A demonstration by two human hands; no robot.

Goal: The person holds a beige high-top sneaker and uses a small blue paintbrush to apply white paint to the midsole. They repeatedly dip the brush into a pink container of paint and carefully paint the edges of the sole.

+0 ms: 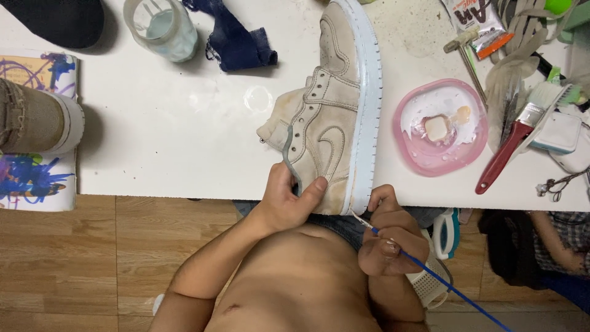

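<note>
A beige high-top sneaker (326,117) with a white-painted sole lies on its side on the white table (178,129), heel toward me. My left hand (289,200) grips its heel and collar at the table's near edge. My right hand (390,237) pinches a thin blue-handled paintbrush (430,270), its tip touching the sole's heel edge.
A pink dish (440,126) of white paint sits right of the sneaker. Beyond it lie a red-handled brush (510,147), gloves and tools. A plastic cup (161,27) and dark blue cloth (236,40) lie at the back, another shoe (37,120) at left. Wooden floor below.
</note>
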